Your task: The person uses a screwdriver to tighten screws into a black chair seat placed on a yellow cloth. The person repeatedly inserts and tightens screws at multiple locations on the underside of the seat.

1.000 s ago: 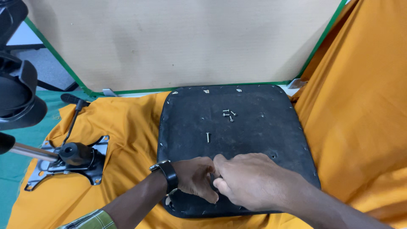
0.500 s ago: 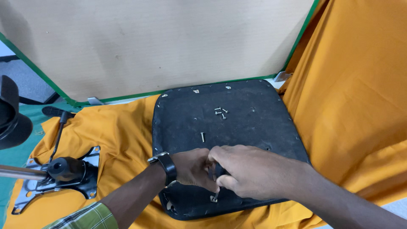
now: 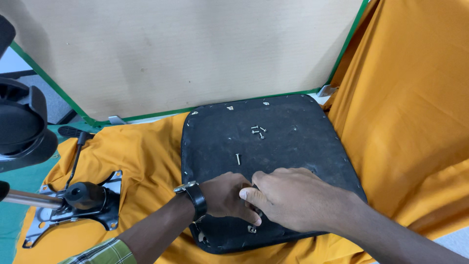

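Observation:
A black chair seat panel (image 3: 293, 142) lies underside up on orange cloth. My left hand (image 3: 225, 195), with a black wristwatch, and my right hand (image 3: 293, 198) rest together on the panel's near edge, fingers curled over a spot there; whatever they pinch is hidden. One loose screw (image 3: 238, 158) lies just beyond my hands, and a small cluster of screws (image 3: 257, 131) sits farther back at the panel's middle. A small metal fastener (image 3: 251, 229) shows beneath my fingers.
A metal chair mechanism plate with a black knob (image 3: 80, 198) and a lever lies at the left on the orange cloth (image 3: 405, 122). A black chair part (image 3: 22, 127) stands at the far left. A beige board (image 3: 185, 54) rises behind the panel.
Both hands stay together at the panel's near edge, with slight finger shifts. The camera view has shifted a little; the screws have not moved.

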